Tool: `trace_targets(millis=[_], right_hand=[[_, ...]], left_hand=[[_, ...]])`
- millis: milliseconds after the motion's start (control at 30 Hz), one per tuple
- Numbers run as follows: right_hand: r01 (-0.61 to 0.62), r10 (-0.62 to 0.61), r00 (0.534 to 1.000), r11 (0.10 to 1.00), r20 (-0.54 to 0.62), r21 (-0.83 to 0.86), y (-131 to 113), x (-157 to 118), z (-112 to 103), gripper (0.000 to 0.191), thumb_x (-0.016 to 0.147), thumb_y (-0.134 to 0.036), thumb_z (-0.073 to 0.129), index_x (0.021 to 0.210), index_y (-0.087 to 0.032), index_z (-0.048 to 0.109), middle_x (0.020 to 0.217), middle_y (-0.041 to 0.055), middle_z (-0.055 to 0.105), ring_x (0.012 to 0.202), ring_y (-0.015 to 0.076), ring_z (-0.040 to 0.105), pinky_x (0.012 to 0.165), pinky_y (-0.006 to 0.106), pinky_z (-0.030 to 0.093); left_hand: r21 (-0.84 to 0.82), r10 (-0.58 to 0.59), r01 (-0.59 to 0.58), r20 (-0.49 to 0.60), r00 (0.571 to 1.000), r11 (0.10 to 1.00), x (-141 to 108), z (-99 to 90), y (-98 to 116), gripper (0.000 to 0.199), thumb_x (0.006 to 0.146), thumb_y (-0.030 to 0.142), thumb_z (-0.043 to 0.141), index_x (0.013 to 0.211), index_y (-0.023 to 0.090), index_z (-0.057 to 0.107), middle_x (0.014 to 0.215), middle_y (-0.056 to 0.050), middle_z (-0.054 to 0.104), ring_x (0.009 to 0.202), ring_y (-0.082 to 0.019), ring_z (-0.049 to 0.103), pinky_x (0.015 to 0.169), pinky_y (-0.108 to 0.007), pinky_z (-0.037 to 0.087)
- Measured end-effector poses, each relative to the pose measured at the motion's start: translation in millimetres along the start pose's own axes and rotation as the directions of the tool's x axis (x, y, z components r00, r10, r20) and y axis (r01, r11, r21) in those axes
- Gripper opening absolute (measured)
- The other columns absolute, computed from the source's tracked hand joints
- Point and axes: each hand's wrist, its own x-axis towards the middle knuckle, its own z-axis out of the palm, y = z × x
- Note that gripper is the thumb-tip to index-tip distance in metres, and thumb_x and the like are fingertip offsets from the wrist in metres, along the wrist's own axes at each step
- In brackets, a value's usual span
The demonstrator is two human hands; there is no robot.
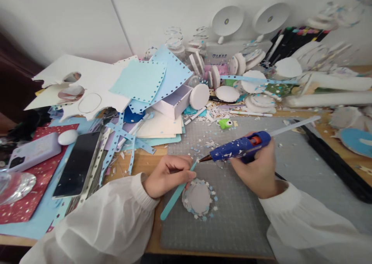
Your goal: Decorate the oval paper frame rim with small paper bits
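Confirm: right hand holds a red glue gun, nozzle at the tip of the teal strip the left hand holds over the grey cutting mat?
Not quite: the glue gun in the right hand is blue, not red, as the head view shows. The rest stands: its nozzle meets the tip of the teal strip that the left hand holds over the grey cutting mat.

I see cutting mat (pixel 247 217) lower centre | disc (pixel 199 198) on it | phone (pixel 77 163) left | paper sheets (pixel 145 81) behind, upper centre
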Motion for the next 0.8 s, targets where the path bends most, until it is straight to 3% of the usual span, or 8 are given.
trace_targets(millis=[467,800], right_hand=[[0.033,-0.033,0.999,0.999,0.0,-0.016,2.0,0.9,0.0,0.047,0.058,-0.028,0.068,0.095,-0.026,0.038,0.079,-0.0002,0.051,0.073,0.0218,0.057,0.073,0.042,0.048],[0.009,-0.01,0.999,1.0,0.036,0.004,8.7,0.2,0.8,0.05,0.058,-0.027,0.069,0.098,-0.026,0.039,0.081,0.0001,0.054,0.074,0.022,0.059,0.07,0.04,0.05]], left_hand=[[0.005,0.008,-0.008,0.009,1.0,1.0,-0.3,-1.1,-2.0,0.04,0.08,0.033,0.06,0.045,0.014,0.055,0.052,-0.001,0.044,0.054,-0.012,0.041,0.054,-0.026,0.031],[0.026,0.005,-0.006,0.007,1.0,1.0,-0.3,-1.4,-2.8,0.04,0.079,0.034,0.06,0.045,0.014,0.056,0.052,-0.001,0.044,0.056,-0.012,0.042,0.055,-0.027,0.031]])
